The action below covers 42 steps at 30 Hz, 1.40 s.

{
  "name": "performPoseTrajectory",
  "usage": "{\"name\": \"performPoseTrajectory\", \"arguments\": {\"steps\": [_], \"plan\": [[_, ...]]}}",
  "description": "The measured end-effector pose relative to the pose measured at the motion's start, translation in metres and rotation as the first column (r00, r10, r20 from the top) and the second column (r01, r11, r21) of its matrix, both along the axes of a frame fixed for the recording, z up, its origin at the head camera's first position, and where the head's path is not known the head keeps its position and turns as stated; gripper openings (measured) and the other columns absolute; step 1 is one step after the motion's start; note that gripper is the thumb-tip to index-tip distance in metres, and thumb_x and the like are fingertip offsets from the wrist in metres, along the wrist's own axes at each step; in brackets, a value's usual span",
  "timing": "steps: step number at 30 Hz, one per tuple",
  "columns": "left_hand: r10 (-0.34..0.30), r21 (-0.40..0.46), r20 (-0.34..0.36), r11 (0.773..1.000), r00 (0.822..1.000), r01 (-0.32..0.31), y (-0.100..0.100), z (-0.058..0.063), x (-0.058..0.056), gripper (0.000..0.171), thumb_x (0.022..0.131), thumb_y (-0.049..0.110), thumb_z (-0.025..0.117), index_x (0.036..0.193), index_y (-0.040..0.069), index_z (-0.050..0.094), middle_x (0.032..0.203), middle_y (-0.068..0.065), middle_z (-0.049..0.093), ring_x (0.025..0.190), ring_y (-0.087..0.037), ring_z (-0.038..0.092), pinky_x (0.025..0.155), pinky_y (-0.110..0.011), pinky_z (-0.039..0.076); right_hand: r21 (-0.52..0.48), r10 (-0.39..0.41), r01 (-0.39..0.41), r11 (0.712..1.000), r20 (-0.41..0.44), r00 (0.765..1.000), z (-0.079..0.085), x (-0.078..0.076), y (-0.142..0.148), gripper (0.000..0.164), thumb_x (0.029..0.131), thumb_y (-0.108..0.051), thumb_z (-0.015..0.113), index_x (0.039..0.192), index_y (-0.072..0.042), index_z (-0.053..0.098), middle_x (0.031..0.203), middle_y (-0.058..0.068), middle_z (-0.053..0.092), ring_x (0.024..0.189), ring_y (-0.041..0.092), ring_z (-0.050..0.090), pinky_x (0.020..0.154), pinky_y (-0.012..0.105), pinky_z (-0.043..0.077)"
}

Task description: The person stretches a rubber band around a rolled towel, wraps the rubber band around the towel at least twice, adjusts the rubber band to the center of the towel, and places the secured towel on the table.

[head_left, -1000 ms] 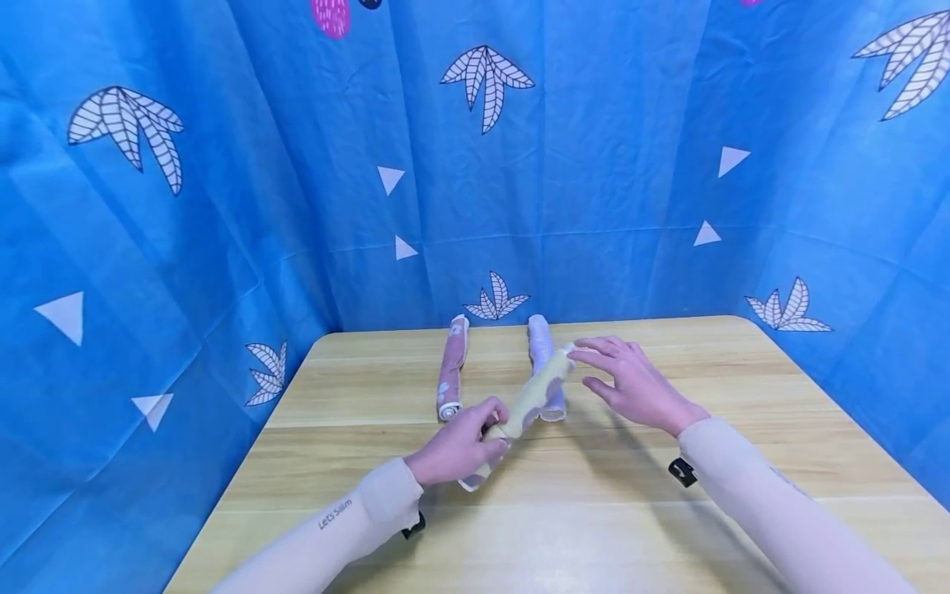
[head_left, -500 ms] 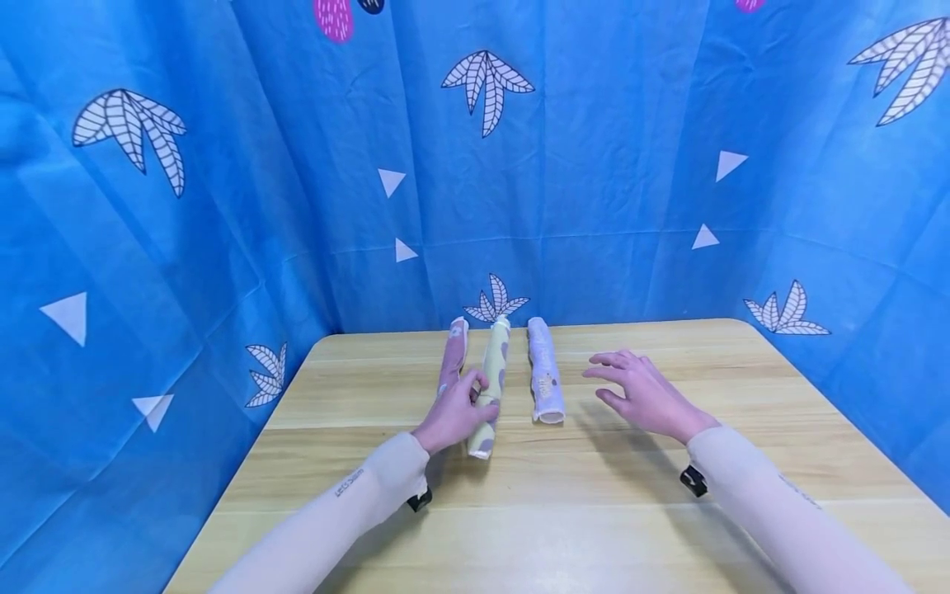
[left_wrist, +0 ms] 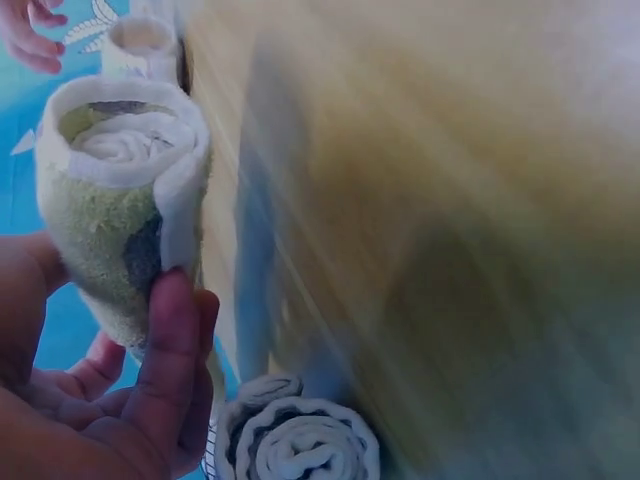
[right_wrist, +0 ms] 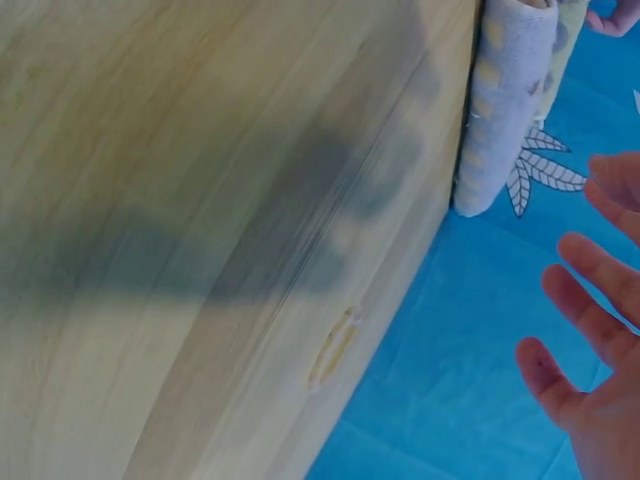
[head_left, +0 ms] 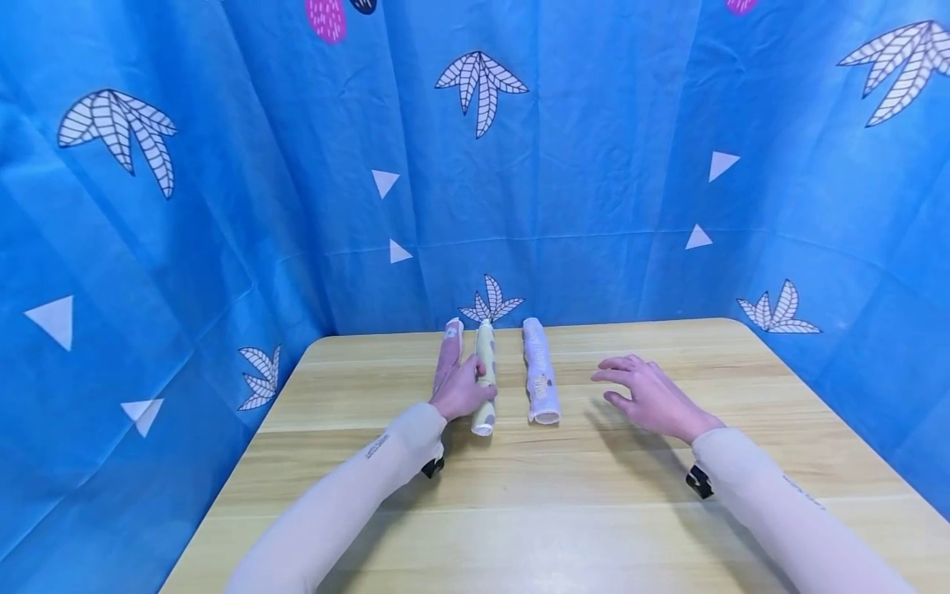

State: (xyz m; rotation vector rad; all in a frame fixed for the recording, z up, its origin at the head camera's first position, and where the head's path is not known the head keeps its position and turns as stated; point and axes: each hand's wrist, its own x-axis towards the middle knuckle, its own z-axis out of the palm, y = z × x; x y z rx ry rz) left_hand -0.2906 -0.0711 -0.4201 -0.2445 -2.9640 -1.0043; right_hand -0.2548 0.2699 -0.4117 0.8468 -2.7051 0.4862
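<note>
My left hand [head_left: 462, 389] grips a yellow rolled towel [head_left: 485, 355] with grey spots, between the other two rolls in the head view. Its fingers and thumb go round the roll in the left wrist view, where a white-edged spiral end [left_wrist: 130, 140] faces the camera. Left of it lies a pink rolled towel [head_left: 449, 351], partly hidden behind that hand. A lavender rolled towel [head_left: 539, 371] lies to the right, a short gap away. My right hand [head_left: 653, 400] hovers above the table at the right, fingers spread and loosely bent, holding nothing.
All three rolls are near the far edge of the wooden table [head_left: 564, 511]. A blue curtain [head_left: 594, 165] with leaf and triangle prints hangs behind it and along both sides. A small oval mark [right_wrist: 334, 348] shows on the tabletop near an edge.
The yellow roll was slanted across the lavender one. My left hand has swung it left and away from me, so it now lies nearly parallel between the others. My right hand drew back slightly right.
</note>
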Motion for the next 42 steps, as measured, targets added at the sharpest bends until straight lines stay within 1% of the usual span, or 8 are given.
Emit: {"name": "performPoseTrajectory", "arguments": {"steps": [12, 18, 22, 25, 29, 32, 37, 42], "plan": [[0.054, -0.097, 0.090, 0.994, 0.994, -0.046, 0.007, -0.005, -0.025, 0.031, 0.087, 0.021, 0.076, 0.106, 0.014, 0.053, 0.091, -0.007, 0.063, 0.072, -0.017, 0.063, 0.062, -0.028, 0.052, -0.002, -0.003, 0.003, 1.000, 0.015, 1.000, -0.004, 0.000, 0.007, 0.033, 0.093, -0.014, 0.071, 0.125, -0.017, 0.070, 0.136, 0.012, 0.062, 0.128, 0.037, 0.053, 0.104, 0.066, 0.037], [0.053, -0.156, 0.058, 0.987, 0.997, -0.043, 0.011, -0.005, -0.036, 0.027, 0.088, 0.023, 0.075, 0.104, 0.012, 0.056, 0.089, -0.005, 0.061, 0.072, -0.015, 0.062, 0.065, -0.026, 0.051, -0.007, -0.008, 0.008, 1.000, 0.022, 1.000, -0.009, 0.000, 0.016, 0.032, 0.093, -0.013, 0.070, 0.125, -0.012, 0.070, 0.133, 0.016, 0.063, 0.126, 0.041, 0.055, 0.106, 0.066, 0.037], [0.062, -0.300, 0.005, 0.952, 0.998, -0.058, 0.014, -0.004, -0.043, 0.028, 0.087, 0.032, 0.076, 0.100, 0.012, 0.060, 0.082, -0.004, 0.061, 0.073, -0.018, 0.059, 0.073, -0.030, 0.050, 0.001, -0.023, 0.023, 1.000, 0.037, 0.999, -0.013, -0.001, 0.023, 0.031, 0.093, -0.012, 0.070, 0.124, -0.012, 0.070, 0.132, 0.017, 0.064, 0.126, 0.041, 0.055, 0.106, 0.063, 0.040], [0.068, -0.345, -0.035, 0.935, 0.997, -0.076, 0.020, 0.000, -0.047, 0.042, 0.087, 0.036, 0.074, 0.114, 0.007, 0.063, 0.089, -0.006, 0.062, 0.078, -0.021, 0.058, 0.079, -0.033, 0.050, 0.003, -0.030, 0.030, 1.000, 0.045, 0.999, -0.015, 0.000, 0.025, 0.031, 0.093, -0.012, 0.070, 0.124, -0.011, 0.070, 0.132, 0.018, 0.064, 0.126, 0.042, 0.056, 0.106, 0.062, 0.040], [0.021, -0.327, -0.055, 0.944, 0.998, -0.038, 0.037, 0.013, -0.049, 0.049, 0.091, 0.035, 0.070, 0.126, 0.002, 0.060, 0.106, -0.010, 0.061, 0.088, -0.022, 0.058, 0.082, -0.037, 0.053, 0.010, -0.043, 0.042, 0.999, 0.040, 0.998, -0.016, 0.002, 0.025, 0.030, 0.092, -0.011, 0.071, 0.122, -0.009, 0.070, 0.129, 0.018, 0.065, 0.124, 0.042, 0.057, 0.105, 0.062, 0.042], [-0.047, -0.364, -0.064, 0.931, 0.997, 0.020, 0.055, 0.019, -0.055, 0.033, 0.093, 0.036, 0.065, 0.104, 0.004, 0.065, 0.098, -0.010, 0.062, 0.086, -0.023, 0.059, 0.081, -0.039, 0.054, 0.013, -0.055, 0.055, 0.998, 0.037, 0.998, -0.018, 0.003, 0.026, 0.028, 0.092, -0.011, 0.071, 0.120, -0.008, 0.072, 0.127, 0.017, 0.067, 0.122, 0.041, 0.059, 0.105, 0.061, 0.043], [-0.063, -0.341, 0.010, 0.938, 0.998, 0.063, 0.081, 0.022, -0.068, 0.029, 0.095, 0.037, 0.061, 0.087, 0.010, 0.066, 0.084, -0.006, 0.062, 0.078, -0.021, 0.059, 0.072, -0.035, 0.051, 0.024, -0.067, 0.066, 0.998, 0.023, 0.998, -0.020, 0.003, 0.028, 0.025, 0.092, -0.013, 0.071, 0.116, -0.008, 0.073, 0.124, 0.015, 0.069, 0.121, 0.039, 0.060, 0.104, 0.059, 0.045], [-0.001, -0.249, 0.146, 0.968, 0.989, 0.038, 0.097, 0.021, -0.080, 0.038, 0.097, 0.042, 0.060, 0.110, 0.007, 0.066, 0.094, -0.007, 0.065, 0.081, -0.020, 0.062, 0.066, -0.030, 0.050, 0.045, -0.074, 0.073, 0.996, 0.019, 0.997, -0.021, 0.002, 0.029, 0.023, 0.092, -0.014, 0.071, 0.114, -0.009, 0.074, 0.123, 0.013, 0.069, 0.120, 0.038, 0.061, 0.104, 0.057, 0.045]]}}
